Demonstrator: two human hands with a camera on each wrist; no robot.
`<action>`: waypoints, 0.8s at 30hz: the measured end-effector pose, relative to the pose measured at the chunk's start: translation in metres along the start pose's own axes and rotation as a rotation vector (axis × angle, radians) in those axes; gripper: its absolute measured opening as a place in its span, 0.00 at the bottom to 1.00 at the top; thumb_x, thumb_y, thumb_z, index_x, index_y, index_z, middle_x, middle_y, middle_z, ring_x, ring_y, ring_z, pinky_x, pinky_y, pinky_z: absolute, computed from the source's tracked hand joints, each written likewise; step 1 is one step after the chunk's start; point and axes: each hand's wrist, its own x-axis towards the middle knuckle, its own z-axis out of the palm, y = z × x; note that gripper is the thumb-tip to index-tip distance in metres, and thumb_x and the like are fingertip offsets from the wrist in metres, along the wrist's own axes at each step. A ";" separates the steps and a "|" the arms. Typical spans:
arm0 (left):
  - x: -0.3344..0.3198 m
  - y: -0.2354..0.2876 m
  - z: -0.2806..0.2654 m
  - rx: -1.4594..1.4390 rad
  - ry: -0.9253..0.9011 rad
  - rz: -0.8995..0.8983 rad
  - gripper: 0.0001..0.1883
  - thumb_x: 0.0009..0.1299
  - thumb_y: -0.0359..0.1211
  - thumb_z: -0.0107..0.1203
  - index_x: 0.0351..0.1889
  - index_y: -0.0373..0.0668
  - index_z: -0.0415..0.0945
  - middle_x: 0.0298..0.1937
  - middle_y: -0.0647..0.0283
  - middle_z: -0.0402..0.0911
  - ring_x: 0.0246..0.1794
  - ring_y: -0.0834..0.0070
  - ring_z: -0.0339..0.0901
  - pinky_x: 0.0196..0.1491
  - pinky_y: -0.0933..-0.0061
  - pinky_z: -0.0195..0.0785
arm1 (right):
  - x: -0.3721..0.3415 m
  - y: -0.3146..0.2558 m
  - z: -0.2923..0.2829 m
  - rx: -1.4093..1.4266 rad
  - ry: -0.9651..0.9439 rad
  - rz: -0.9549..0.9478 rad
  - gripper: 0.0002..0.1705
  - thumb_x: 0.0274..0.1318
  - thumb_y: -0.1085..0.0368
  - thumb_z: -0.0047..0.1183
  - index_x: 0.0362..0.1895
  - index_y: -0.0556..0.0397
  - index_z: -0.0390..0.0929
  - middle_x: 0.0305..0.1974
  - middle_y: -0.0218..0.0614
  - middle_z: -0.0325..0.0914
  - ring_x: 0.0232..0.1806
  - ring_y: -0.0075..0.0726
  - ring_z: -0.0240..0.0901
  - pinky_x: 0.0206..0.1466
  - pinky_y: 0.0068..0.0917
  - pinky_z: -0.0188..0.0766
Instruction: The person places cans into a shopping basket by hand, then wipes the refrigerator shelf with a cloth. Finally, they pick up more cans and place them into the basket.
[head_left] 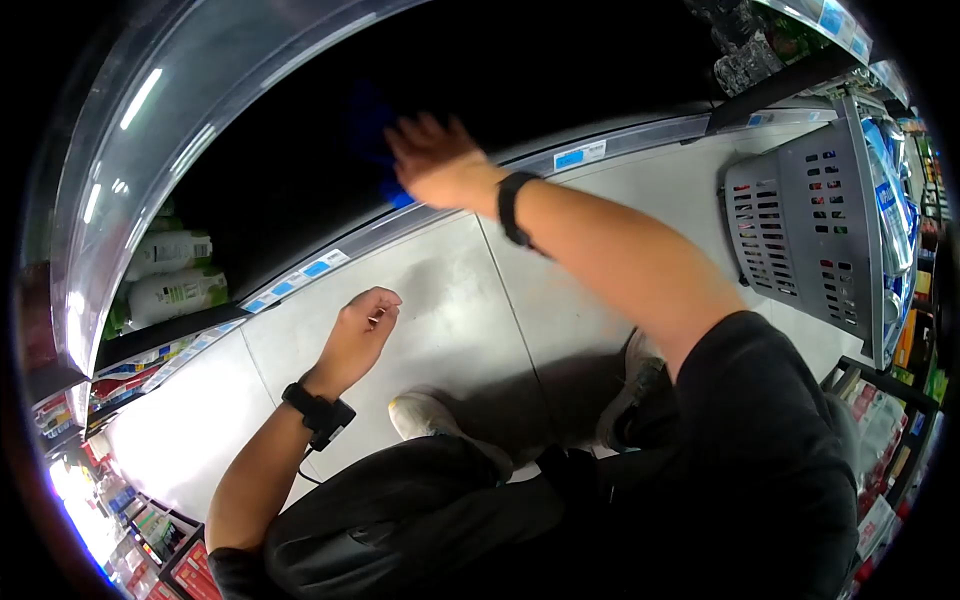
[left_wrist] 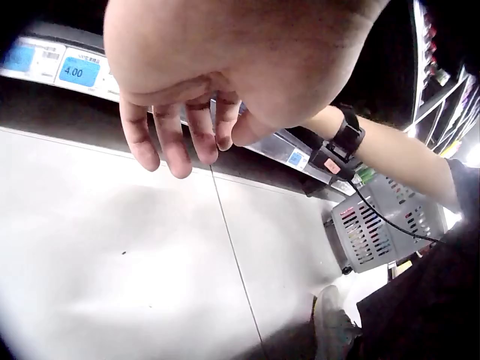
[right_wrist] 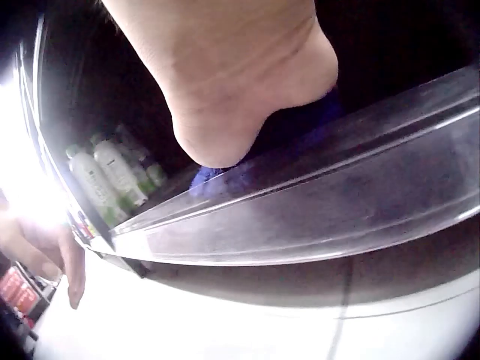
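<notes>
Hands at the front edge of a dark shelf (head_left: 655,138)

White-and-green plastic bottles (head_left: 178,293) occupy the shelf's left end. Left hand (head_left: 358,335), fingers loosely curled, hangs above the pale tiled floor (head_left: 450,285). Deep-blue, cloth-like item (head_left: 397,193) lies at the shelf's front edge, beneath the right hand (head_left: 440,170); its blurred fingers appear extended. Grey slotted plastic basket (head_left: 790,215) stands rightmost.

The shelf item (head_left: 396,194) is blue, the basket (head_left: 797,235) grey, the bottles (head_left: 178,293) white and green.
</notes>
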 end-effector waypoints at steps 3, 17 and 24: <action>0.004 0.000 0.003 -0.017 -0.005 -0.005 0.06 0.75 0.30 0.52 0.45 0.38 0.75 0.38 0.66 0.79 0.39 0.80 0.74 0.44 0.77 0.68 | -0.017 0.075 -0.042 -0.123 -0.133 0.225 0.31 0.69 0.50 0.36 0.71 0.50 0.59 0.72 0.45 0.54 0.75 0.51 0.48 0.71 0.66 0.46; -0.012 -0.049 0.002 -0.076 -0.043 -0.053 0.06 0.74 0.29 0.52 0.46 0.39 0.74 0.37 0.69 0.77 0.39 0.83 0.73 0.43 0.78 0.66 | -0.101 0.243 -0.032 -0.452 0.287 0.473 0.36 0.62 0.49 0.45 0.69 0.54 0.61 0.73 0.47 0.54 0.73 0.53 0.51 0.73 0.52 0.52; -0.015 -0.048 0.000 -0.074 -0.033 -0.048 0.06 0.75 0.30 0.52 0.45 0.38 0.75 0.37 0.68 0.78 0.39 0.81 0.73 0.43 0.78 0.67 | -0.055 0.137 -0.022 -0.449 0.049 0.500 0.38 0.63 0.48 0.43 0.72 0.52 0.57 0.75 0.47 0.50 0.76 0.52 0.46 0.73 0.58 0.47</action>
